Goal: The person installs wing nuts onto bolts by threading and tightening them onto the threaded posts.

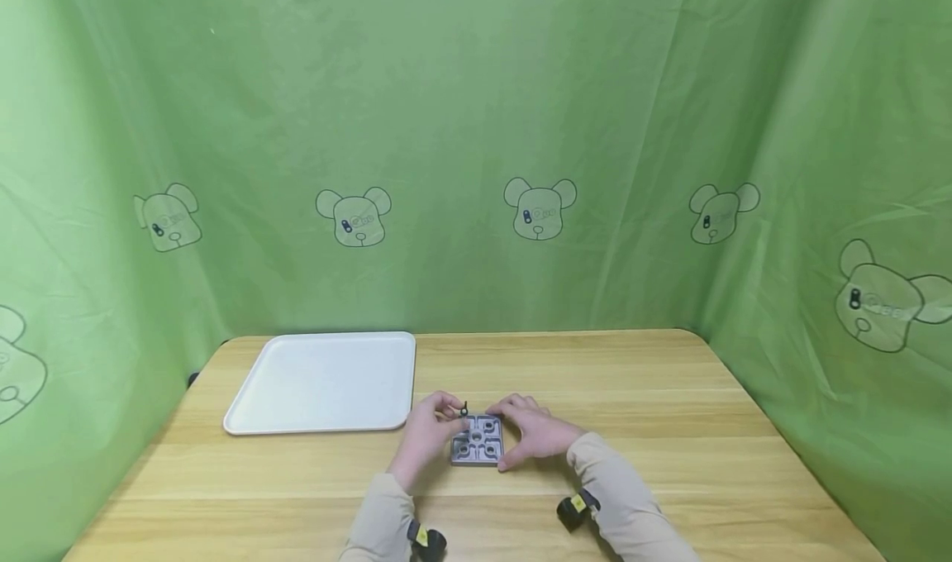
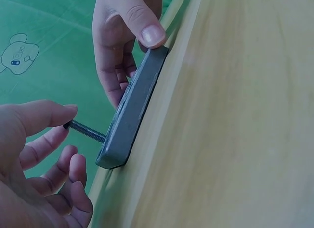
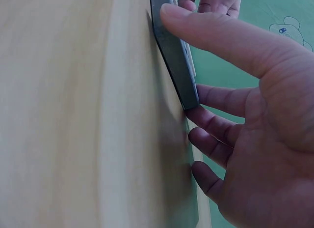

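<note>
A square grey metal plate (image 1: pixel 476 456) with recessed pockets and holes lies on the wooden table. A dark threaded bolt (image 2: pixel 88 132) stands at its far left corner, the lower end meeting the plate's face. My left hand (image 1: pixel 427 435) pinches the bolt's head at the fingertips, its other fingers loosely curled in the left wrist view. On the plate's right side, my right hand (image 1: pixel 537 431) grips the plate, with the thumb (image 3: pixel 179 19) on the near edge and the fingers at the far edge.
An white rectangular tray (image 1: pixel 320 384) lies at the back left of the table (image 1: pixel 669 463). Green curtains (image 1: pixel 446 91) printed with bear heads surround the back and sides. Each wrist wears a small black camera.
</note>
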Available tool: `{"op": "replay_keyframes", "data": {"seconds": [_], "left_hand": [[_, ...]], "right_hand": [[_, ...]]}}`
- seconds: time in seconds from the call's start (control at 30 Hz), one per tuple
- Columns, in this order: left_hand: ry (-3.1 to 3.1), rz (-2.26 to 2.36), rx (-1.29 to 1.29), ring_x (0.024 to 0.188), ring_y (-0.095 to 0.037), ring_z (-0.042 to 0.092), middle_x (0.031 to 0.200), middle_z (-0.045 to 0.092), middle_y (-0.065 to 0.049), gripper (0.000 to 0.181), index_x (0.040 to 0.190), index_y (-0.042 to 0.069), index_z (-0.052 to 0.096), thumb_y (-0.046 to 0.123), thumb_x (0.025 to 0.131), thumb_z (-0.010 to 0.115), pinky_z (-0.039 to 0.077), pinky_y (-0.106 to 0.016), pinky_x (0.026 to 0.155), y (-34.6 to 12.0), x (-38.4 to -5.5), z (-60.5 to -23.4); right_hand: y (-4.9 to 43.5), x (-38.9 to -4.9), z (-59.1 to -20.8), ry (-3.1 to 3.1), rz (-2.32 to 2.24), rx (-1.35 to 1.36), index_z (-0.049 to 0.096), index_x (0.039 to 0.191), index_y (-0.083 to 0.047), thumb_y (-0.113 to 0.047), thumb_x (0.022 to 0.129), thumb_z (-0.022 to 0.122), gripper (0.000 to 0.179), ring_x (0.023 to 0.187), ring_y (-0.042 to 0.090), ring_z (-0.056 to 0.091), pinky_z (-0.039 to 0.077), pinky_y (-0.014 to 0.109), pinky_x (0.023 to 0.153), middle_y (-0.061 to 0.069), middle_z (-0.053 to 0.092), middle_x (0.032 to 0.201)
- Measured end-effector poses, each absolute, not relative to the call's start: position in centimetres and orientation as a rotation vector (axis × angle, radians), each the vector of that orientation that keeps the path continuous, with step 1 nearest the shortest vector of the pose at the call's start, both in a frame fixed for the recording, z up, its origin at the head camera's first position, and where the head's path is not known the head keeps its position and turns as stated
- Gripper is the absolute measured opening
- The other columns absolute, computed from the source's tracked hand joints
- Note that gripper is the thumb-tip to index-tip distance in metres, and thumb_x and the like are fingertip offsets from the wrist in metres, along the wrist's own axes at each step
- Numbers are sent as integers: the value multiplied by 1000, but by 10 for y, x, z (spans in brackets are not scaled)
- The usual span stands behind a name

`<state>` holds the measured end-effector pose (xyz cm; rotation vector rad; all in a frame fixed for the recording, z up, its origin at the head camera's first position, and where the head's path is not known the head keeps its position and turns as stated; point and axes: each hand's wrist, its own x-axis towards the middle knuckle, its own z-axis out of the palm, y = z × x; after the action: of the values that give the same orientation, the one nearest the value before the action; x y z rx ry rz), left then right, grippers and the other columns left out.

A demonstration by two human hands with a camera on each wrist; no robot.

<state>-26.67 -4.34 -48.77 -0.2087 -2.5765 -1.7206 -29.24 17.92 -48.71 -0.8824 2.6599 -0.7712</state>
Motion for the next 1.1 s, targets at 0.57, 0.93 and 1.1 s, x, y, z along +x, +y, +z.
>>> {"op": "replay_keyframes", "data": {"seconds": [0.57,0.93,1.1], "left_hand": [[-2562,-1671,-216,73,-13,55,85,60,-6,14,97,8,68,11,84,72,45,-26,68,-39,-268,-490],[-2592,-1667,-259,76,-15,54,85,61,-8,14,100,6,69,7,86,68,44,-27,70,-41,-267,-489],[-2615,-1692,-262,79,-15,53,86,60,-7,15,103,6,68,7,87,65,43,-29,72,-42,-268,-490]], "right_hand": [[180,-294,-488,2666,-760,-893,49,136,-9,-41,64,85,87,123,29,42,32,61,103,7,49,131],[179,-292,-486,2668,-753,-895,49,136,-9,-41,64,85,87,124,30,42,33,60,103,8,49,133],[179,-293,-486,2667,-757,-896,49,136,-8,-41,64,85,87,124,30,42,33,60,104,8,49,133]]}}
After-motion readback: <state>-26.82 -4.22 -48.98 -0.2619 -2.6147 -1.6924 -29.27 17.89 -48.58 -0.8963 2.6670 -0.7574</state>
